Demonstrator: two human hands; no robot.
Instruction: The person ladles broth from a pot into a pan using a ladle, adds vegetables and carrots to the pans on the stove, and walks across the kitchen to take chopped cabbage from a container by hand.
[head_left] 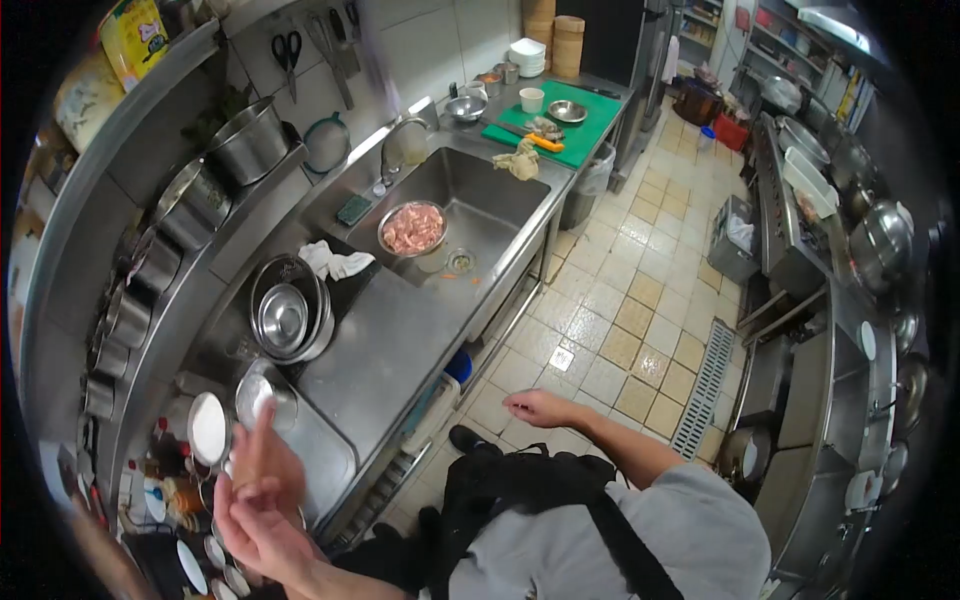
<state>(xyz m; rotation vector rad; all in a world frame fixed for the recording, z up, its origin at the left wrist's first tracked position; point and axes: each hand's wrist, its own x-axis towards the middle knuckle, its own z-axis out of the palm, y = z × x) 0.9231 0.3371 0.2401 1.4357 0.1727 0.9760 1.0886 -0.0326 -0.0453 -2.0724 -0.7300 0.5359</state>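
My left hand [262, 525] is over the cluttered counter on the left, partly blurred and oddly doubled, its fingers apart and one stretched upward. Beside its fingertips stand a steel container holding something white [266, 398] and a round bowl of white contents [209, 430]. My right hand [540, 408] hangs low over the floor in front of my body, fingers curled in loosely, with nothing visible in them. Farther off, a steel bowl of raw meat pieces [413, 230] rests in the sink [490, 200] under the faucet.
Nested steel bowls and a colander [290, 310] sit by a white cloth [335, 260]. At the far end, a green cutting board [575, 145] carries an orange-handled knife [545, 143]. Steel pots [195, 205] line the left shelf. A stove [790, 215] stands across the tiled floor [600, 320].
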